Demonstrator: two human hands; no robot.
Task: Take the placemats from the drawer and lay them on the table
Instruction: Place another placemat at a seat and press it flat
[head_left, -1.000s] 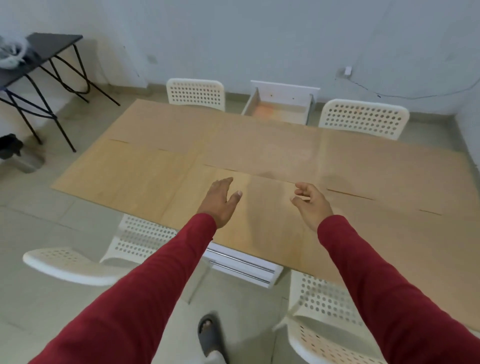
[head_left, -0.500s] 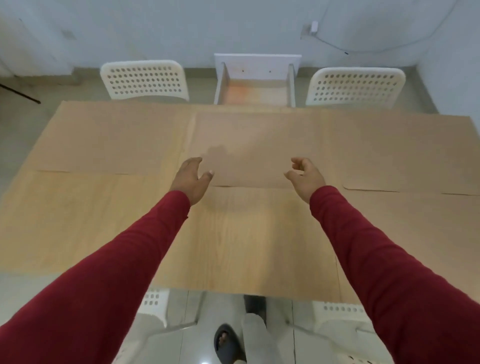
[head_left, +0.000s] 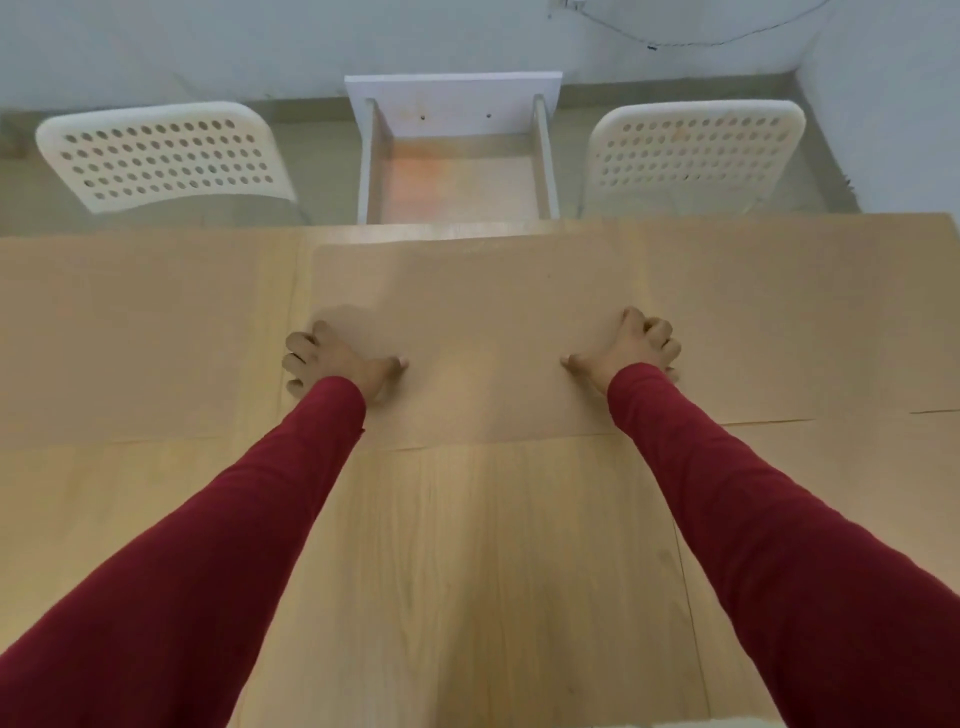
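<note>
A tan placemat (head_left: 478, 332) lies flat at the far middle of the table (head_left: 305, 275), just in front of the open white drawer (head_left: 452, 176), whose wooden bottom is bare. My left hand (head_left: 337, 358) is at the mat's left edge and my right hand (head_left: 628, 345) at its right edge. Both thumbs rest on top of the mat and the fingers curl around its sides. More tan placemats lie to the left (head_left: 145, 332) and right (head_left: 795, 312). A wood-grain mat (head_left: 467, 571) lies nearer to me under my red sleeves.
Two white perforated chairs stand at the table's far side, one left (head_left: 161, 156) and one right (head_left: 696, 150) of the drawer. A grey wall and a dangling cable (head_left: 649, 47) are behind them.
My view has moved in over the table. Both hands went forward and apart, came down onto the far middle placemat and closed on its side edges.
</note>
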